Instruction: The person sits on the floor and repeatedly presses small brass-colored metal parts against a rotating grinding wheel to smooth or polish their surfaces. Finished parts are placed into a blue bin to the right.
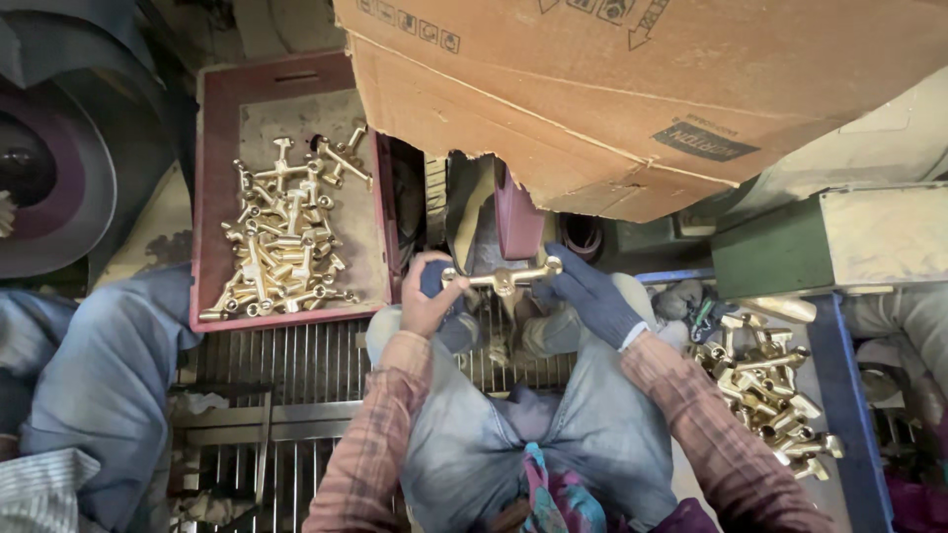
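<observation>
Gripping brass tap fitting (502, 278) at both ends: left hand (428, 296) bare, clenched round one end over dark cloth pad; right hand (591, 296) gloved in blue, closed on other end. Fitting held just over knees, against grinding wheel (517, 225) under cardboard box (632, 89). Progress judged from heaps: shiny pieces piled in red crate (222, 197) left, duller ones in blue tray (839, 395) right. Metal grating (296, 365) underfoot, dusty workshop.

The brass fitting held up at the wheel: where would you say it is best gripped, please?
Probably at its two ends. The brass fitting lies crosswise, with a boss at its middle, so the left hand and gloved right hand each close on one end from outside, leaving the middle bare.
</observation>
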